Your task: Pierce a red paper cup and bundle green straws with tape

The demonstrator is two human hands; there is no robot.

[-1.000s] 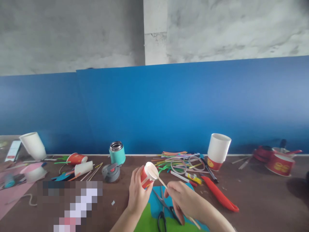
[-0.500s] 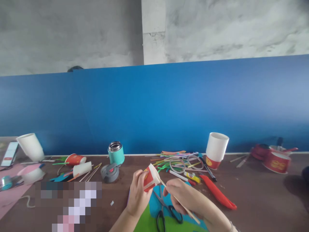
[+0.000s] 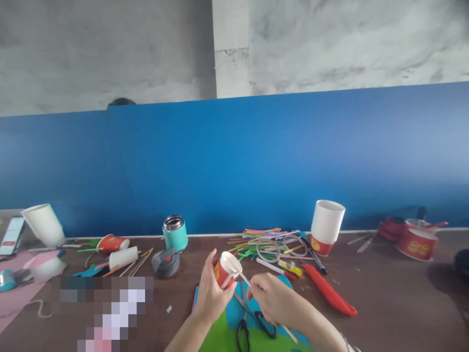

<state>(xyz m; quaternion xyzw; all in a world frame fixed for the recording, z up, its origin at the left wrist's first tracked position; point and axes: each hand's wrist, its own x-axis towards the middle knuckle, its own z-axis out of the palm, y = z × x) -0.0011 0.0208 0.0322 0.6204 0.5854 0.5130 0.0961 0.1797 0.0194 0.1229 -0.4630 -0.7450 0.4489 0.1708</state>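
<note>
My left hand is wrapped round a red and white paper cup, its mouth tilted toward me and to the right. In my right hand is a thin wooden stick, slanting through the fist. The stick's upper end meets the cup's rim; whether it passes inside I cannot tell. Beneath the hands, scissors with black handles lie spread on a blue and green sheet.
Behind the hands lie bundled coloured pipe cleaners, a yellow glue tube and a long red pouch. Stacked paper cups stand to the right. A teal flask and its grey lid are at left.
The cup has turned more upright in my left hand, its mouth now facing me more. My right hand has shifted slightly left and down with the stick.
</note>
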